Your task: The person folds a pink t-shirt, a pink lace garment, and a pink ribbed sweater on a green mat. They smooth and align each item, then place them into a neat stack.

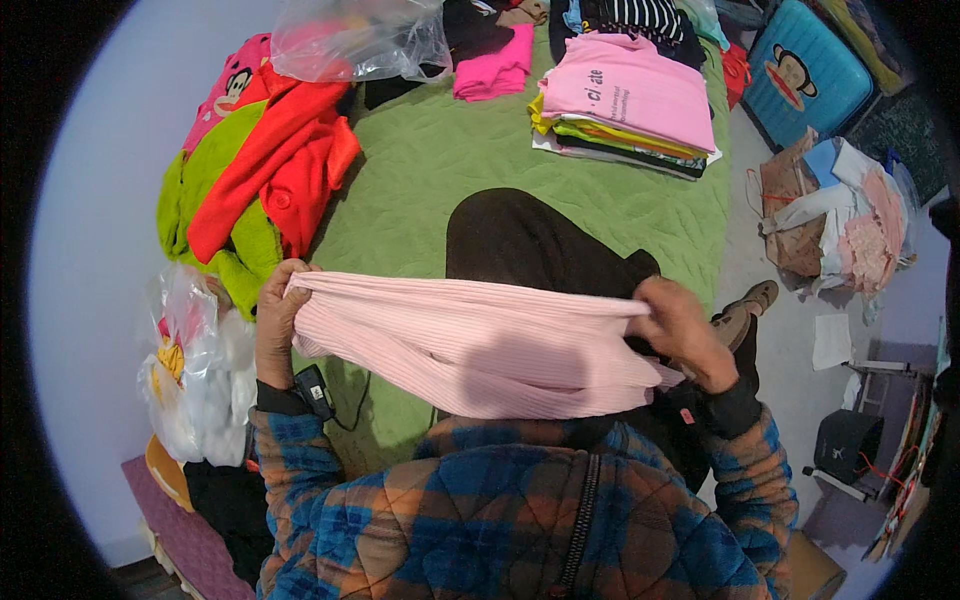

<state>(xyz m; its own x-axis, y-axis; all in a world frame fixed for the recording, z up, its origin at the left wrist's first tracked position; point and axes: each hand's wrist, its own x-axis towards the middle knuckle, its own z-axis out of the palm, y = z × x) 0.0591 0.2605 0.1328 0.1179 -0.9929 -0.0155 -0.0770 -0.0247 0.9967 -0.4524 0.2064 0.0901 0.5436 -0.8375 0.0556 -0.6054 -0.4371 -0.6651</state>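
Observation:
A pale pink ribbed knit garment (pixel 460 335) is stretched sideways in front of my body, over my dark trouser leg. My left hand (pixel 283 305) is closed on its left end, thumb on top. At the opposite end my right hand (pixel 683 325), slightly blurred, grips the upper right corner of the cloth. The lower part sags in loose folds, with a round shadow across it. Its exact kind of garment cannot be made out.
On the green bedspread (pixel 400 190) lie a stack of folded shirts (pixel 630 100), a red coat (pixel 290 170) and a bright pink folded cloth (pixel 495 65). A clear plastic bag (pixel 360 40) sits at the back. Right of the bed stand a blue suitcase (pixel 808 75) and a stuffed paper bag (pixel 795 205).

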